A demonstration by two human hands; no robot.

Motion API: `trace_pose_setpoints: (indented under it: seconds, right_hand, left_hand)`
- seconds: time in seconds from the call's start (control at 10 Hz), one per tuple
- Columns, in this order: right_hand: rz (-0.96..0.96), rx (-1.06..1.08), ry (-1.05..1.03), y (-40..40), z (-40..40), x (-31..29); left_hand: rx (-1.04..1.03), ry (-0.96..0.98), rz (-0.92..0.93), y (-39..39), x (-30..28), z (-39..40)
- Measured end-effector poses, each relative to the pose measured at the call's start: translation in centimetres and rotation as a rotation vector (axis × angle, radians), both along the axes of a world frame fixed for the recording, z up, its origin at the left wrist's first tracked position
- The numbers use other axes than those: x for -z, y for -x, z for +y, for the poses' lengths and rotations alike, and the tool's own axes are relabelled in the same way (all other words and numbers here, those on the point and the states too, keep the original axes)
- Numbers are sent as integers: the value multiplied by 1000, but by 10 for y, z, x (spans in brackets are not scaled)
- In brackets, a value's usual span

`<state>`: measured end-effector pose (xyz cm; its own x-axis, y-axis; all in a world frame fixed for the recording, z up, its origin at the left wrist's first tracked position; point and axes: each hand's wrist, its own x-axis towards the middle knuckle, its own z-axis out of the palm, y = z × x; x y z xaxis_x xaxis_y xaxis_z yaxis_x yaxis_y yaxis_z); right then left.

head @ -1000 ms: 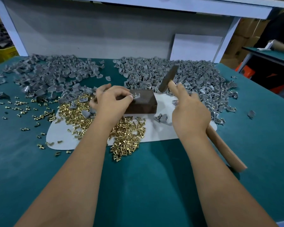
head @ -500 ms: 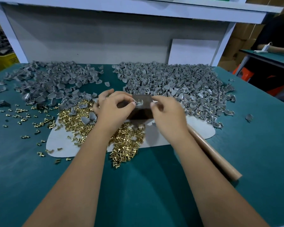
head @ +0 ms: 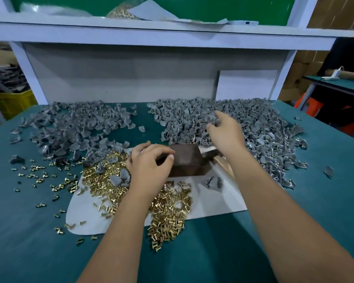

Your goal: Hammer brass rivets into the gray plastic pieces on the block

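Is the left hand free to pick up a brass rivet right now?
Probably yes. The left hand rests on the block holding nothing visible, and the loose rivets lie uncovered right beside it.

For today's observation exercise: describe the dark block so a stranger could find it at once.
On the teal table lies a white sheet. The dark brown block sits at its far edge, under the left hand; it is the only solid brown thing among gray pieces and brass rivets.

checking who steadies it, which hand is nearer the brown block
Left. The left hand rests against the brown block at its left end; the right hand is up over the right gray pile, beyond the block.
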<state>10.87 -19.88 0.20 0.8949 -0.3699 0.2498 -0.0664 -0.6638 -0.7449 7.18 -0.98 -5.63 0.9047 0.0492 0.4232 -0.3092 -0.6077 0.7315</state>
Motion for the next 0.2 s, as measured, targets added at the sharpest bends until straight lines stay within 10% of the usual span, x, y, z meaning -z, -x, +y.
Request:
trace_pose_setpoints:
  seconds: [0.2]
  right_hand:
    - [141,151,166,1,-16,24]
  left_hand:
    - [-5,-23,-4,-8,5,2]
